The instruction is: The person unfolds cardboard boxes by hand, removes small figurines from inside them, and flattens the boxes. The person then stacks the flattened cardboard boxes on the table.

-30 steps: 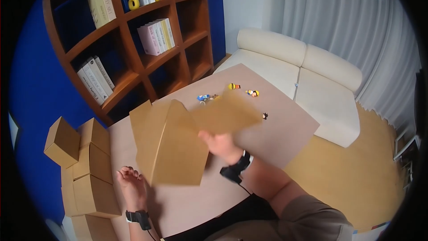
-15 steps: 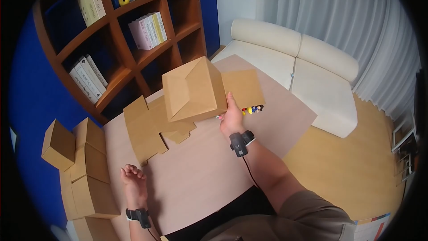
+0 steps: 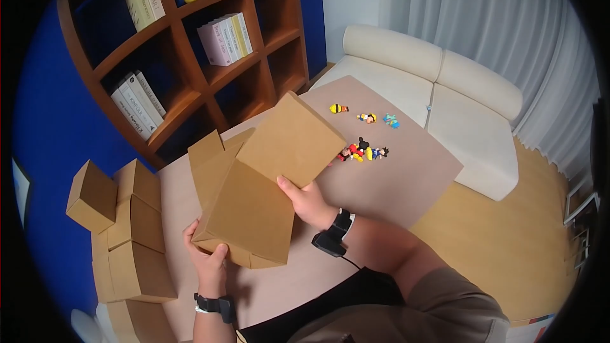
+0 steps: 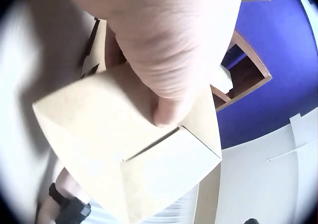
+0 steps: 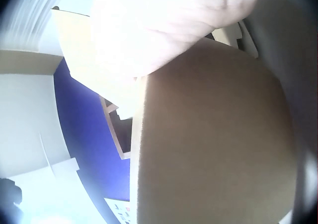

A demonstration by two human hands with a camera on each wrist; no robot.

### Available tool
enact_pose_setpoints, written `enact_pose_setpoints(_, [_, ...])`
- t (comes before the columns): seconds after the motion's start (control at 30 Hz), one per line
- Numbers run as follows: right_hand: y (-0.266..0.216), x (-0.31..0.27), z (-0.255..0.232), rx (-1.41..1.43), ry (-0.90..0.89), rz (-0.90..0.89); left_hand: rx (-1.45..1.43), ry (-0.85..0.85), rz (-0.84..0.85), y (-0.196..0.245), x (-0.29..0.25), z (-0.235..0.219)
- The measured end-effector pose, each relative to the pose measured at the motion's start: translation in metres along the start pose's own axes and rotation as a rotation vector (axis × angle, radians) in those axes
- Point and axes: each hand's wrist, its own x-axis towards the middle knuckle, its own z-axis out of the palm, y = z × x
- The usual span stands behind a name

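Note:
Between both hands is a cardboard box (image 3: pixel 248 216), tilted over the table, with its square lid flap (image 3: pixel 292 136) standing open away from the body. My left hand (image 3: pixel 210 263) grips the box's near left corner. In the left wrist view its thumb (image 4: pixel 166 112) presses on the end face beside a slotted tab (image 4: pixel 169 172), while the other fingers are mostly hidden behind the box. My right hand (image 3: pixel 310 204) holds the right edge close to the flap's fold, thumb on top and fingers hidden below. The right wrist view shows a broad box side (image 5: pixel 213 134) beneath that palm.
Flat unfolded cardboard (image 3: pixel 204 162) lies behind the box on the table (image 3: pixel 413 178). Stacked cardboard boxes (image 3: pixel 136 267) line the left side. Several toy figures (image 3: pixel 359 150) lie toward the far right. Beyond stand a bookshelf (image 3: pixel 178 82) and a white sofa (image 3: pixel 470 133).
The right hand swung the box outward, then brought it back toward the body, turned with its flap up. The left hand, free before, has taken hold of its near corner.

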Motion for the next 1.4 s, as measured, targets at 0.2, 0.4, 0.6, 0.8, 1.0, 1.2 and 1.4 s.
enact_pose_setpoints(0.2, [0.003, -0.003, -0.003, -0.195, -0.097, -0.2, 0.05, 0.128, -0.006, -0.004, 0.003, 0.012])
enact_pose_setpoints(0.4, [0.0, -0.001, -0.006, -0.156, -0.121, -0.231, 0.142, 0.11, -0.06, -0.005, 0.002, 0.008])
enact_pose_setpoints(0.6, [-0.003, -0.003, -0.009, -0.1, -0.044, -0.08, 0.231, 0.117, -0.136, 0.0, -0.004, 0.013])
enact_pose_setpoints(0.8, [-0.009, 0.01, -0.02, -0.136, -0.04, -0.05, 0.208, -0.048, 0.017, -0.018, -0.001, -0.007])
enact_pose_setpoints(1.0, [-0.014, 0.004, -0.008, -0.126, -0.059, -0.102, 0.497, -0.017, 0.089, -0.005, -0.003, 0.001])
enact_pose_setpoints(1.2, [-0.005, 0.009, -0.017, -0.089, 0.033, -0.068, 0.455, -0.028, 0.064, -0.006, -0.004, 0.003])
enact_pose_setpoints(1.4, [-0.004, -0.009, -0.011, -0.233, -0.049, -0.119, 0.318, 0.097, 0.112, -0.007, -0.007, 0.002])
